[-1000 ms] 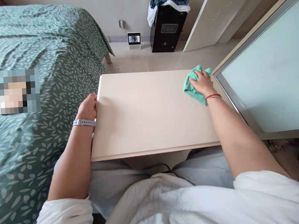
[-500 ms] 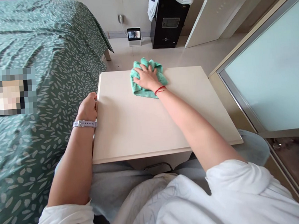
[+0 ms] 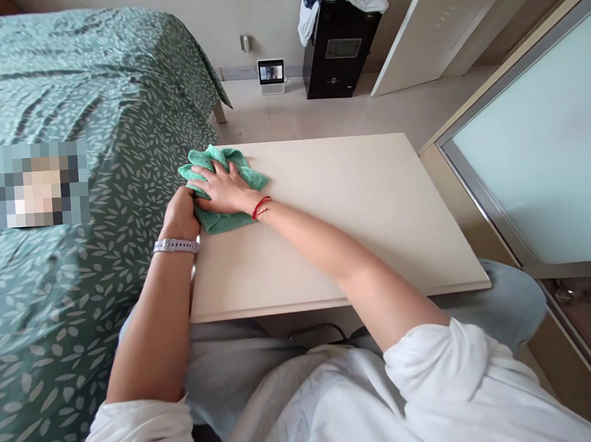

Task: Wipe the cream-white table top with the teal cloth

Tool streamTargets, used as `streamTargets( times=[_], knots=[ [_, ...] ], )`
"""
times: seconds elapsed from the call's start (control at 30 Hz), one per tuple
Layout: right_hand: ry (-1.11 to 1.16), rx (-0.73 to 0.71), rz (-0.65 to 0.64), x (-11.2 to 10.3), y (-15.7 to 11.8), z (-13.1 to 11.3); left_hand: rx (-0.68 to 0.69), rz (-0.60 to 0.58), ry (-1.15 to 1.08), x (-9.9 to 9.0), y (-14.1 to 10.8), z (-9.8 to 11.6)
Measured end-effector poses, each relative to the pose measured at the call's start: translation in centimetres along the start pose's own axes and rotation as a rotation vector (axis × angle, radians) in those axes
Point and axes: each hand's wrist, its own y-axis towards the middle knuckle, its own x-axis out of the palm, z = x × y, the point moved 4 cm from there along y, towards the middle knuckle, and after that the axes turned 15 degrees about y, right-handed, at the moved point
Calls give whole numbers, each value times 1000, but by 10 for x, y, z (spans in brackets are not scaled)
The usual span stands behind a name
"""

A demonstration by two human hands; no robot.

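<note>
"Cloth (image 3: 220, 221) of rumpled mint-green fabric, right at the far left corner of the smooth, cream-coloured rectangular surface (image 3: 353, 184), spilling a little past the left edge. I've got it clearly on my feed!"

"And the hands? Call them for me."

"Right hand (image 3: 223, 189) palm down on the cloth, fingers fanned wide across it, forearm slanting over the surface. I see a thin red cord bracelet (image 3: 261, 208) at the wrist."

"Left one?"

"Left hand (image 3: 181, 214), curled against the surface's left edge, just beside the cloth, a pale lavender perforated watch strap (image 3: 177, 245) behind it. Fingertips are hidden, so I can't tell how firmly it grips, or if at all."

"Anything around them?"

"Bed (image 3: 109, 212) under green leaf-print fabric on the left. Beyond the far edge, a small white-cased screen (image 3: 271, 76) stands on the floor, near a tall black boxy cabinet (image 3: 344, 50) topped with denim and white fabric."
</note>
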Motion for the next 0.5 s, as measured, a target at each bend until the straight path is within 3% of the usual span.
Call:
streamTargets(
  times=[0.1, 0.23, 0.4, 0.5],
  knots=[
    [15, 2, -3, 0, -12, 10, -66, 2, 86, -4, -6, 0],
    [29, 88, 32, -14, -26, 43, -129, -18, 219, -10, -8, -1],
    [43, 268, 148, -51, -61, 107, -121, 19, 192, -15, 2, -4],
    [35, 392, 228, -77, -94, 151, -133, -40, 170, -16, 11, -6]
  ],
)
